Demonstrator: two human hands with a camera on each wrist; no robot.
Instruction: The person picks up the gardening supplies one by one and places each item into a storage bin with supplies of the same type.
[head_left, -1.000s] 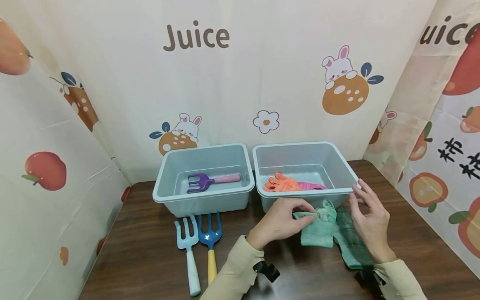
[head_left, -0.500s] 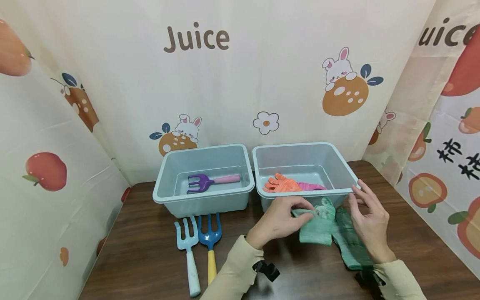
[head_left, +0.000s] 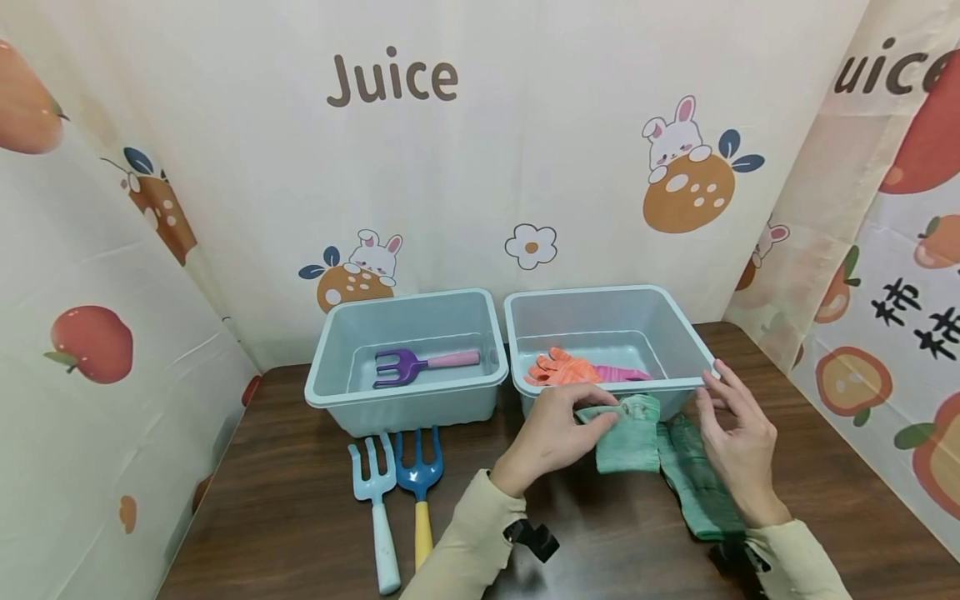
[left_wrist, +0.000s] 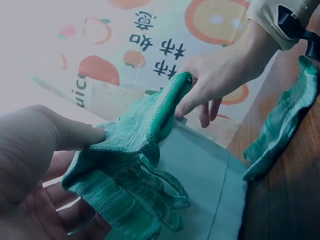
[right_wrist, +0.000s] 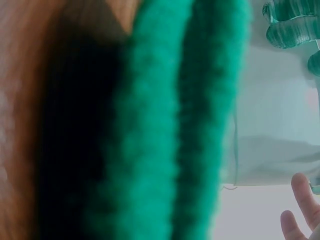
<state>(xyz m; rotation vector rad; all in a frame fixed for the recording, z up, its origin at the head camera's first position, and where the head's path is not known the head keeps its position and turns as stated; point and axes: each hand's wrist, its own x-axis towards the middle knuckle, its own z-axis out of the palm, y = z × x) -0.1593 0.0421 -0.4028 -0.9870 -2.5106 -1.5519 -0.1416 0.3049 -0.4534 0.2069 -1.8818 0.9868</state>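
Note:
My left hand [head_left: 557, 433] pinches a green knit glove [head_left: 630, 442] at its cuff between thumb and fingers, just in front of the right-hand pale blue bin [head_left: 611, 290]. In the left wrist view the held glove [left_wrist: 140, 120] hangs with its fingers dangling beside the bin wall. My right hand [head_left: 738, 442] touches the front right corner of that bin with its fingertips, fingers loosely bent. Beneath the right wrist a second green glove [head_left: 701, 492] lies on the table; its blurred edge [right_wrist: 165, 120] fills much of the right wrist view.
Inside the right-hand bin lie an orange glove [head_left: 562, 368] and a pink one [head_left: 622, 374]. The left bin [head_left: 408, 404] holds a purple hand fork [head_left: 408, 365]. A light blue fork [head_left: 380, 508] and a blue-and-yellow fork [head_left: 422, 500] lie in front. Printed curtains [head_left: 480, 167] surround the table.
My left hand has shifted slightly up and to the left, carrying the pinched green glove towards the bin's front wall. The right hand has stayed at the bin corner.

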